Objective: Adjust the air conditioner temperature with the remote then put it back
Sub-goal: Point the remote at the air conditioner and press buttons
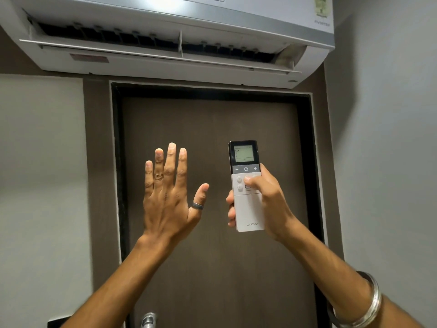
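A white remote [246,209] with a small lit screen at its top stands upright in my right hand [264,202], pointing up toward the air conditioner [179,55]. My thumb rests on the buttons just below the dark minus, power and plus row. The white wall unit fills the top of the view with its flap open. My left hand [169,192] is raised beside the remote, flat, fingers spread, back toward me, holding nothing. It wears rings on the thumb and one finger.
A dark brown door [212,256] in a black frame fills the wall behind my hands. Its metal handle [148,319] shows at the bottom edge. Pale grey walls lie left and right. A metal bangle [369,301] circles my right forearm.
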Demonstrator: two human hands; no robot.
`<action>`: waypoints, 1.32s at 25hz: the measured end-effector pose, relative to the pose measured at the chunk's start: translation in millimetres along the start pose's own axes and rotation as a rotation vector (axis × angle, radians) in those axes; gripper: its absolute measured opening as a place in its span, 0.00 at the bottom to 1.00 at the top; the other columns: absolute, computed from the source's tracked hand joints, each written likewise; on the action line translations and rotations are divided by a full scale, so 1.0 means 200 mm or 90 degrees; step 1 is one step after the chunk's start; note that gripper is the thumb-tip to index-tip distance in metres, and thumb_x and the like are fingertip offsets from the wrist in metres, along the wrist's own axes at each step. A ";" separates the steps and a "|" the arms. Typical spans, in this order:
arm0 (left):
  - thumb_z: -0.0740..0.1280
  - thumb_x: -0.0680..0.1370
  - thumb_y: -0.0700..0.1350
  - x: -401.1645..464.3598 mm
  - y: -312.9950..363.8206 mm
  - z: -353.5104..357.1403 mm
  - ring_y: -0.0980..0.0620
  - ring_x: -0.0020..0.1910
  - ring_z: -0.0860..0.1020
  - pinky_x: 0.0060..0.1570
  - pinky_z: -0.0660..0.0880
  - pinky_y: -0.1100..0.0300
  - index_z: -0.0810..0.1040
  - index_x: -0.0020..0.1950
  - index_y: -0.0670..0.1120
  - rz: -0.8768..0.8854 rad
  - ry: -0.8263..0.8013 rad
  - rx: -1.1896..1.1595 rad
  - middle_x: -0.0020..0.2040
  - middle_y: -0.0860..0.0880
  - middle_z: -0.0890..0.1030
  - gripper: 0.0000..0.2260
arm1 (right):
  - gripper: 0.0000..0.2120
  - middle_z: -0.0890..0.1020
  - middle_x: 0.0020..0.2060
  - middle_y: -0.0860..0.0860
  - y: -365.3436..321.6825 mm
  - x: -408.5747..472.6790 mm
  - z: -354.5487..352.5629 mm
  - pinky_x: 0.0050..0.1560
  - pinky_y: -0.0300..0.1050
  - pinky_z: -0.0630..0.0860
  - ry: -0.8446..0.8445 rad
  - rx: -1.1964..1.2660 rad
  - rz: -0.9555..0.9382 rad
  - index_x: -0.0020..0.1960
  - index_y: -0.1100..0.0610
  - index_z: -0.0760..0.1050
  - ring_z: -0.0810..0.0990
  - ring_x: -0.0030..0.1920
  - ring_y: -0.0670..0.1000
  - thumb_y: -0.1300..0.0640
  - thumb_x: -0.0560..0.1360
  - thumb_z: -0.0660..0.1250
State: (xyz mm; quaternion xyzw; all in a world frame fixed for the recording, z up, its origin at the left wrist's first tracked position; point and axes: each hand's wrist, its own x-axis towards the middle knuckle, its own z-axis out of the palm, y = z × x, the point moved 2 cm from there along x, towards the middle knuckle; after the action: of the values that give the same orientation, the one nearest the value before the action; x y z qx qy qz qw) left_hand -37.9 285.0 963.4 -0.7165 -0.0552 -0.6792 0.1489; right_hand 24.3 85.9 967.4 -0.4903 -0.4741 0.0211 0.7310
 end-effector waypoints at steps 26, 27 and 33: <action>0.53 0.84 0.64 -0.07 -0.03 -0.04 0.41 0.86 0.46 0.84 0.41 0.45 0.55 0.86 0.41 -0.011 -0.039 -0.009 0.87 0.40 0.51 0.37 | 0.14 0.83 0.38 0.63 0.02 -0.07 0.01 0.30 0.55 0.84 0.023 -0.036 -0.004 0.61 0.59 0.70 0.81 0.29 0.63 0.56 0.77 0.59; 0.53 0.84 0.64 -0.07 -0.04 -0.04 0.41 0.86 0.46 0.84 0.41 0.45 0.54 0.86 0.42 -0.014 -0.041 -0.012 0.87 0.41 0.51 0.37 | 0.14 0.83 0.38 0.63 0.02 -0.07 0.01 0.30 0.55 0.84 0.023 -0.040 -0.003 0.60 0.58 0.71 0.81 0.29 0.63 0.56 0.76 0.59; 0.54 0.84 0.64 -0.08 -0.04 -0.04 0.41 0.86 0.46 0.84 0.40 0.45 0.54 0.86 0.42 -0.018 -0.042 -0.010 0.87 0.41 0.50 0.37 | 0.11 0.83 0.37 0.63 0.04 -0.07 0.01 0.31 0.57 0.84 0.044 -0.024 -0.015 0.59 0.58 0.71 0.81 0.29 0.63 0.57 0.78 0.59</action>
State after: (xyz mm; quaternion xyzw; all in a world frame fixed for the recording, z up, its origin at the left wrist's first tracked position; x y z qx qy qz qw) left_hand -49.2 293.2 948.3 -0.7391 -0.0646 -0.6574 0.1317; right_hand 18.6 84.3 953.1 -0.4988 -0.4547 -0.0138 0.7378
